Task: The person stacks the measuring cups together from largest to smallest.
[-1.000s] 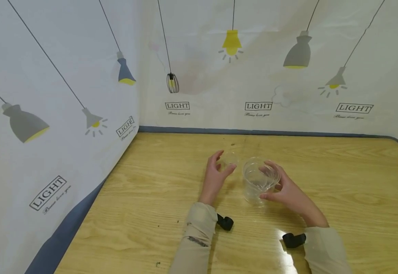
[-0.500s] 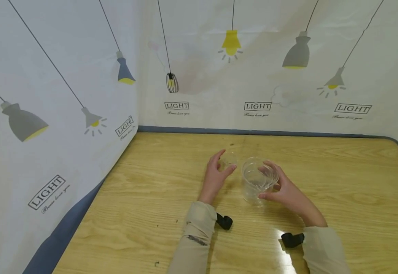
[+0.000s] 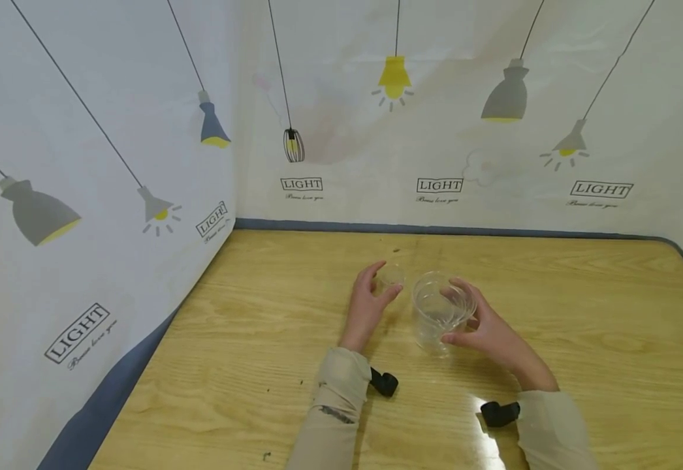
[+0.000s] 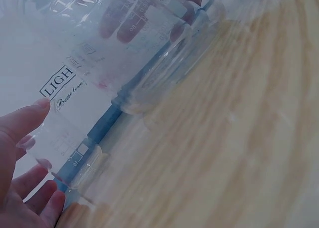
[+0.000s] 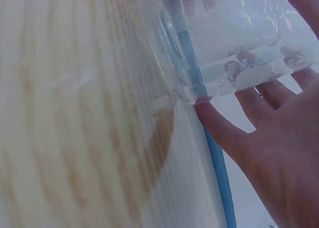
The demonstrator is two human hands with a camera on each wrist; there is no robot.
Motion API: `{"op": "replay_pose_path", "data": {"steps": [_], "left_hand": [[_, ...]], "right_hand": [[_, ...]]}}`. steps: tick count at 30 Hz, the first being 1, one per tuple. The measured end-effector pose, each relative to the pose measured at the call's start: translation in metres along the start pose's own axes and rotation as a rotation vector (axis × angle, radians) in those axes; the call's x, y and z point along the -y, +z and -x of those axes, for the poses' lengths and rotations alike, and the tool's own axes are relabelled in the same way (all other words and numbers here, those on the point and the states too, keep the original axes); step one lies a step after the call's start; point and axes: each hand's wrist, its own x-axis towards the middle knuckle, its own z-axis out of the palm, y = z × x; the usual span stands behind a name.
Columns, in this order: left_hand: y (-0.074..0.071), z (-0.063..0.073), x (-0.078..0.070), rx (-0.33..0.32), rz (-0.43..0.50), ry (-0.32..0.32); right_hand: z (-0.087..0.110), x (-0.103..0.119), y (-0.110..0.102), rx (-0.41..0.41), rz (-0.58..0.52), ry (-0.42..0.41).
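My left hand [image 3: 367,305] holds a small clear beaker [image 3: 394,275] between curved thumb and fingers. White measuring marks show on that small beaker [image 4: 70,150] in the left wrist view, its base at the table. To its right a much larger clear beaker [image 3: 431,321] stands upright on the table, a narrow gap apart. My right hand [image 3: 490,331] grips this one from the right side, thumb in front and fingers behind. Printed marks run along the large beaker [image 5: 224,53] in the right wrist view. Curved edges show inside it; whether other vessels are nested there, I cannot tell.
The wood-grain table [image 3: 230,339] runs back to a pale curtain [image 3: 347,111] printed with lamps, which also closes off the left side. Black wrist mounts [image 3: 384,382] stick out from both sleeves. Light glares on the table near the right sleeve [image 3: 555,427].
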Motion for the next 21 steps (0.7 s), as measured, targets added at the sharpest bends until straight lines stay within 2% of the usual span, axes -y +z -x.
{"op": "replay_pose_path", "data": {"steps": [5, 11, 21], "left_hand": [[0.0006, -0.0001, -0.0007, -0.004, 0.026, -0.036], [-0.0002, 0.0001, -0.0009, -0.012, 0.000, -0.027], [-0.0001, 0.0012, -0.0032, -0.003, 0.018, -0.034]], "right_hand": [[-0.0001, -0.0019, -0.0003, -0.002, 0.010, 0.000], [-0.0003, 0.0011, 0.0013, -0.002, 0.009, 0.013], [0.0004, 0.0027, 0.0021, -0.016, 0.021, 0.018]]}}
